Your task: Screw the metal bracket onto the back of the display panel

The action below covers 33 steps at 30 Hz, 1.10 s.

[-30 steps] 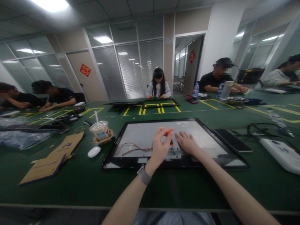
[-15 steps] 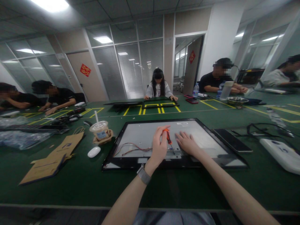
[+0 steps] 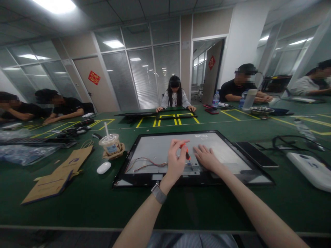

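A flat display panel (image 3: 144, 151) with a black frame and a grey metal back lies on the table in front of me. My left hand (image 3: 177, 155) is closed on an orange-and-black screwdriver (image 3: 188, 155). The tool leans, its tip down near a small metal bracket (image 3: 196, 168) by the panel's near edge; whether it sits in a screw I cannot tell. Flat on the panel's back, just right of the screwdriver, rests my right hand (image 3: 207, 156) with fingers spread. Thin coloured wires (image 3: 146, 163) run across the panel's left part.
Left of the panel stand a drink cup (image 3: 111, 144), a white mouse (image 3: 103, 168) and a brown paper bag (image 3: 67, 162). To the right lie a dark phone-like slab (image 3: 256, 155), black cables (image 3: 287, 139) and a white device (image 3: 310, 170). Several people sit around the green table (image 3: 90, 206).
The fingers of my left hand have shifted slightly around the screwdriver handle, which has turned and tilts a little differently. My right hand stays in place.
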Each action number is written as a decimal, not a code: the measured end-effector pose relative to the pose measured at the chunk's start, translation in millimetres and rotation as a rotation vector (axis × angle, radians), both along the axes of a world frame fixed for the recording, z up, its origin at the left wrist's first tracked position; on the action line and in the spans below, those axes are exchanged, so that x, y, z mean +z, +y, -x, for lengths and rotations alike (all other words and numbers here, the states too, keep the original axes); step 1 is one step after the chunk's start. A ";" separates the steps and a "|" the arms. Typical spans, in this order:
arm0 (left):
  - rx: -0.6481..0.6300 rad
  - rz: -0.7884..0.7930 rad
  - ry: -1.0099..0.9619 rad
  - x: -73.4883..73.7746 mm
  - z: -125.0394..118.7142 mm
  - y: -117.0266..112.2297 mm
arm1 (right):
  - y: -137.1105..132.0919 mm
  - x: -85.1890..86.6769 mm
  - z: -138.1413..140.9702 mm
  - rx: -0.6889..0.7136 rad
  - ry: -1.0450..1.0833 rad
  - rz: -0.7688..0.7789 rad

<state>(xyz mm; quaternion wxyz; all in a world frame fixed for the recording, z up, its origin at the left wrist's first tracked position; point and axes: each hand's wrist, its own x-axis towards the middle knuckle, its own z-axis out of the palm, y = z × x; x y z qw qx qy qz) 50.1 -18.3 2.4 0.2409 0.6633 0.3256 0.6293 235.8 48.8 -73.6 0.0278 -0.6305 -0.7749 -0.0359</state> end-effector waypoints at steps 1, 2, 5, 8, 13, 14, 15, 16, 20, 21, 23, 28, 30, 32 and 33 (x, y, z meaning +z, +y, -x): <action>-0.005 0.001 -0.008 -0.1 0.0 0.0 | -0.2 0.2 0.1 0.001 0.002 -0.002; -0.014 0.006 -0.021 -0.3 -0.2 0.0 | -0.1 0.1 0.1 0.003 0.005 -0.006; -0.060 0.050 -0.058 -1.3 -1.1 0.1 | 0.9 -1.8 -0.5 0.003 0.006 -0.016; -0.083 0.067 -0.056 -2.1 -2.1 0.4 | 2.0 -3.7 -1.2 0.005 0.008 -0.013; -0.016 0.015 -0.038 -1.8 -2.2 1.3 | 0.3 -2.7 -0.6 0.007 0.003 -0.028; -0.006 0.012 -0.033 -1.7 -2.0 1.5 | -0.3 -2.2 -0.2 0.004 -0.002 -0.031; -0.001 0.009 -0.029 -1.7 -1.9 1.7 | -0.8 -1.6 0.2 0.000 -0.009 -0.033; -0.003 0.007 -0.025 -1.8 -1.9 2.0 | -1.3 -1.1 0.6 -0.005 -0.017 -0.032; -0.031 0.015 -0.016 -2.4 -2.6 2.8 | -2.4 1.5 1.7 -0.013 -0.036 -0.021; -0.035 0.017 -0.014 -2.4 -2.8 2.7 | -2.6 2.1 1.8 -0.012 -0.033 -0.015; -0.031 0.013 -0.009 -1.8 -3.0 2.1 | -2.9 3.1 2.0 -0.011 -0.026 -0.003; 0.010 -0.040 -0.002 -0.1 -1.8 -0.1 | -2.4 2.5 1.4 -0.010 -0.008 -0.009; 0.037 -0.063 0.003 -0.3 -1.2 -0.2 | -1.7 1.2 0.8 -0.006 -0.020 -0.010; 0.063 -0.077 0.007 -0.7 -0.9 0.0 | -0.9 0.0 0.1 -0.005 -0.031 -0.014; 0.072 -0.078 0.008 -0.8 -0.9 0.1 | -0.6 -0.5 -0.2 -0.005 -0.031 -0.017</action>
